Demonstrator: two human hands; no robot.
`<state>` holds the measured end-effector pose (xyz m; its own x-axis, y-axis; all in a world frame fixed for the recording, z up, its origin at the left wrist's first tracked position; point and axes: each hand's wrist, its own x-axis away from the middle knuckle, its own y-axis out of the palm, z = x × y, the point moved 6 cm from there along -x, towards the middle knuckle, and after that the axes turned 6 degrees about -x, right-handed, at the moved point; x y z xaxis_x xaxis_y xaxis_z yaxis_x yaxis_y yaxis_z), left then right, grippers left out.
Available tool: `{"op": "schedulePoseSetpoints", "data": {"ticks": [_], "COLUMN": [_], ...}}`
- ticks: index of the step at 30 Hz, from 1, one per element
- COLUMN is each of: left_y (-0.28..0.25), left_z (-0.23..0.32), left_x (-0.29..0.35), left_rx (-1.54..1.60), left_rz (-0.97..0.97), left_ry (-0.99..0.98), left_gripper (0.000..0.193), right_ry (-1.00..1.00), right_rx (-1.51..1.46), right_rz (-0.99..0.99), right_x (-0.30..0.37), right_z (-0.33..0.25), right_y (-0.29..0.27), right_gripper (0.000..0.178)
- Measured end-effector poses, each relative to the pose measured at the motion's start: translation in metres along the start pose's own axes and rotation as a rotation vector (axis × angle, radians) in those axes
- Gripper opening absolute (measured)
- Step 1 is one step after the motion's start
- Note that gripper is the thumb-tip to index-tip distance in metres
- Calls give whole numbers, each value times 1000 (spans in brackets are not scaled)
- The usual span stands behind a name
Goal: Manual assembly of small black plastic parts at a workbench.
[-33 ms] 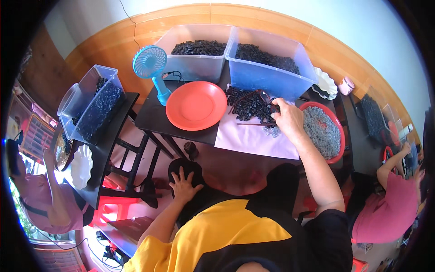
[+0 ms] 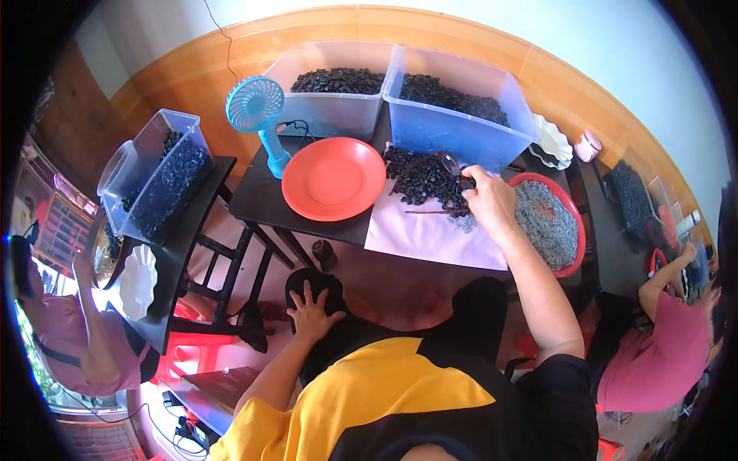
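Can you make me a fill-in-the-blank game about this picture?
The right hand holds a pair of ____.
The hand resting on the knee is the person's ____ one.
Beside the orange plate stands a ____ fan.
The tub behind that plate holds small ____ pieces.

Missing words: glasses; left; blue; black.

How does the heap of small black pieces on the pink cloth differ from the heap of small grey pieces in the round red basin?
The black heap is dark and chunky; the grey heap is paler and finer. The black heap spreads on pink cloth; the grey heap sits inside the basin. Both comprise many loose pieces.
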<state>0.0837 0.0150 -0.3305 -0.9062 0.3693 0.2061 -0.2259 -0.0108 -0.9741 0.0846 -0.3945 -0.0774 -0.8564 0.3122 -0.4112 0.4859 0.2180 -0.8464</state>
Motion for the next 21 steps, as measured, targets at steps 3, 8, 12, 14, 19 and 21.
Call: {"op": "schedulePoseSetpoints", "data": {"ticks": [3,8,12,14,19,21], "left_y": [-8,-10,2,-2,-79,-155], "left_z": [2,3,5,9,67,99], "left_x": [-13,-23,-25,-17,7,23], "left_rx": [14,-31,-135,-210,892,1284], "left_rz": [-104,-153,-200,-88,-370,-361], "left_ry": [-60,-75,-4,66,337,370], "left_gripper": [85,90,88,78,22,19], "right_ry": [5,-131,-102,-111,4,31], "right_rx": [-36,-195,-281,-403,-775,-1081], "right_rz": [65,296,262,302,82,-32], "right_x": [-3,-9,-9,-4,13,23], "right_z": [0,-10,-7,-6,-7,-25], "right_y": [-3,-36,-44,-52,-64,-68], "right_gripper": [24,15,13,15,15,11]}}
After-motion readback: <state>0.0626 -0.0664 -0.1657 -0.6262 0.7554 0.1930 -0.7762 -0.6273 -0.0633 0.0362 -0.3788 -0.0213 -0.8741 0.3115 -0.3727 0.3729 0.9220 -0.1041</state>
